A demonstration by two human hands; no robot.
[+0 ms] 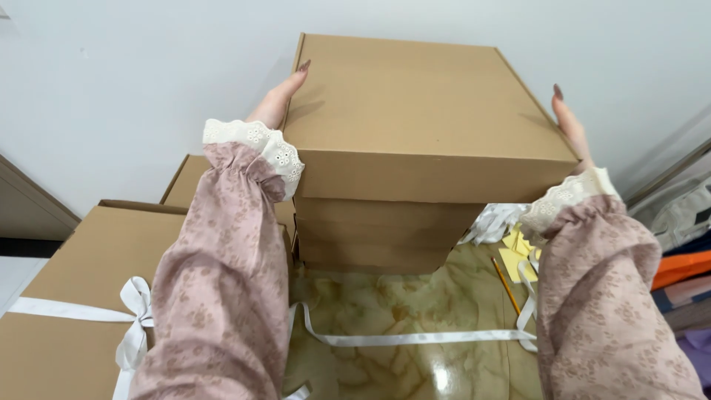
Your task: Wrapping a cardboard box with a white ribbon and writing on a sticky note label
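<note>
A plain brown cardboard box [415, 104] lies on top of a stack of similar boxes [370, 237] against the white wall. My left hand [278, 100] presses flat against the top box's left side, fingers pointing up. My right hand [569, 122] presses against its right side. Both hands grip the box between them. Pink floral sleeves with white lace cuffs cover my arms.
A cardboard box tied with a white ribbon bow [81, 296] sits at lower left, another box [189, 181] behind it. A loose white ribbon [415, 338] lies on the glossy marble floor, with a pencil [506, 286] and yellow paper notes [516, 252]. Folded fabrics [681, 267] lie at right.
</note>
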